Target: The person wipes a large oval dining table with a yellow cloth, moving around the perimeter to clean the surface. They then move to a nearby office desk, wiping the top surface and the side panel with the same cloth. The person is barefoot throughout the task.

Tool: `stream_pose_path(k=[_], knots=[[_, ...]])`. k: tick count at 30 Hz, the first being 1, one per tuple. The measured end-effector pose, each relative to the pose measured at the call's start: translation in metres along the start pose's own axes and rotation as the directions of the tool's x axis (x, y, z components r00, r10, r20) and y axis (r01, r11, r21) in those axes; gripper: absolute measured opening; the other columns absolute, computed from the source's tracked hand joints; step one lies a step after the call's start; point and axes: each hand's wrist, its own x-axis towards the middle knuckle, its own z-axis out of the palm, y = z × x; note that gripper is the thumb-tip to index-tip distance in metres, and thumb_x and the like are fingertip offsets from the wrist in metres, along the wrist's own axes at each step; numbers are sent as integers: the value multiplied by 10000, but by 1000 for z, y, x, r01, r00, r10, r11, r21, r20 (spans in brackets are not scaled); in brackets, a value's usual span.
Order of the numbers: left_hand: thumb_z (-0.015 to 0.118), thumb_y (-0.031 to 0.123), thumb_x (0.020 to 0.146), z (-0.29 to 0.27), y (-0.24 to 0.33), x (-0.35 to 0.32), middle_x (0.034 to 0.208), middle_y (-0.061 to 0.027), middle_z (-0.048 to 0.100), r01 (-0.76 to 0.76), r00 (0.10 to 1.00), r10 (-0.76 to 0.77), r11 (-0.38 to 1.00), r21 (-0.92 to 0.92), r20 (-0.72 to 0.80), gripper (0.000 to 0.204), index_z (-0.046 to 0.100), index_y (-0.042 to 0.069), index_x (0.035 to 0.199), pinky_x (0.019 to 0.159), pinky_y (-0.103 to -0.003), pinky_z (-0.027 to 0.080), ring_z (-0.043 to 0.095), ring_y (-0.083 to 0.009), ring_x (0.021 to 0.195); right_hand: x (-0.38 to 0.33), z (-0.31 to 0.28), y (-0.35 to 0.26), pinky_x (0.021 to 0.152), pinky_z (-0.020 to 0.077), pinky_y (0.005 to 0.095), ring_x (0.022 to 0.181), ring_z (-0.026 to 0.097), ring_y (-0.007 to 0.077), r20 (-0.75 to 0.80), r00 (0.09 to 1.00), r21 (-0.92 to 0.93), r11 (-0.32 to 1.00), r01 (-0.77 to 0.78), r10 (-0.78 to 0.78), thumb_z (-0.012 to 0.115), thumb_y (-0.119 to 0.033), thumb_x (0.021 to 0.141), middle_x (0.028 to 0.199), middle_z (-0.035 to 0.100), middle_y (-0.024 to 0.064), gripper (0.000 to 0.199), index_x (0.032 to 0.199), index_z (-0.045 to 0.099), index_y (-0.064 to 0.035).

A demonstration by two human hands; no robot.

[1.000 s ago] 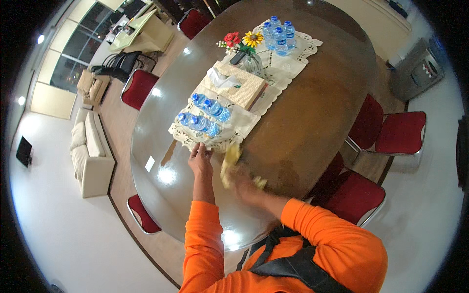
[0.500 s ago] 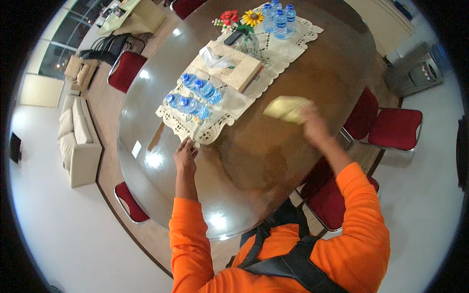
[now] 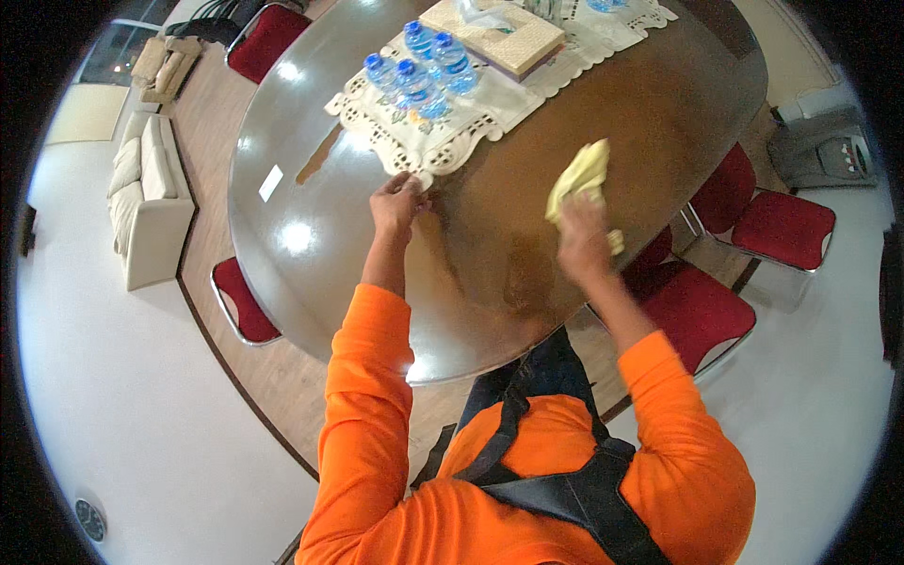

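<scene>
My right hand [image 3: 582, 235] is closed around a crumpled yellow cloth [image 3: 581, 174] over the right part of the oval brown table [image 3: 527, 212]. The cloth's upper end sticks out beyond my fingers, and a small piece shows by my wrist. My left hand [image 3: 395, 202] pinches the near scalloped corner of a cream lace table runner [image 3: 428, 155]. On the runner, close beyond that hand, several blue-capped water bottles [image 3: 419, 89] stand together. Behind them sits a woven tissue box [image 3: 504, 38] with a white tissue poking out.
Red chairs [image 3: 786, 226] surround the table, two of them close on my right. A small white card [image 3: 270, 183] lies on the table's left side. Farther left are a cream sofa [image 3: 155, 221] and a wall clock [image 3: 90, 519]. A grey water dispenser [image 3: 824, 155] stands at the right.
My right hand and the cloth have come slightly nearer to me, the cloth now pointing upward. My left hand still pinches the runner's corner. The view has shifted, so the table's far end is cut off.
</scene>
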Motion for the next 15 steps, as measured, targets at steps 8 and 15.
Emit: stream_pose_path(k=[8,15], knots=[[647,221,913,-75,-12,-74,1056,-123,650,-103,994,96,985,140,56,466,541,-31,1290,672,-317,556,645,-194,803,-172,55,-251,1142,262,494,1346,366,389,199,645,509,640,576,-738,534,-87,781,1370,479,185,525,1294,503,21],[641,250,925,-283,-86,-204,1015,-108,661,-157,958,203,962,225,-200,449,564,-36,1262,662,-267,522,633,-152,809,-156,-1,-120,1105,320,493,1292,434,382,118,816,390,783,485,-565,531,-61,798,1283,548,224,415,1205,570,6]])
